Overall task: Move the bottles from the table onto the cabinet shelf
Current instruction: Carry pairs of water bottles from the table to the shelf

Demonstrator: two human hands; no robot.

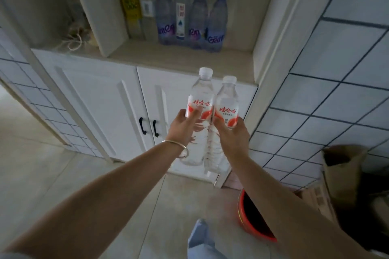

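Observation:
My left hand (182, 127) grips a clear water bottle (200, 92) with a white cap and red label. My right hand (232, 134) grips a second, matching water bottle (227, 99). Both bottles are upright, side by side and touching, held in front of the white cabinet below the shelf (179, 59). On the shelf stand several bottles: a yellow one (130, 4), a clear one (147, 6) and bluish ones (216, 21) toward the back.
White cabinet doors (101, 99) with black handles (149, 128) are under the shelf. A vertical divider (99, 6) bounds the shelf's left side, with string (73, 40) beyond it. A red bucket (250, 221) and brown bag (341, 166) sit on the floor at right.

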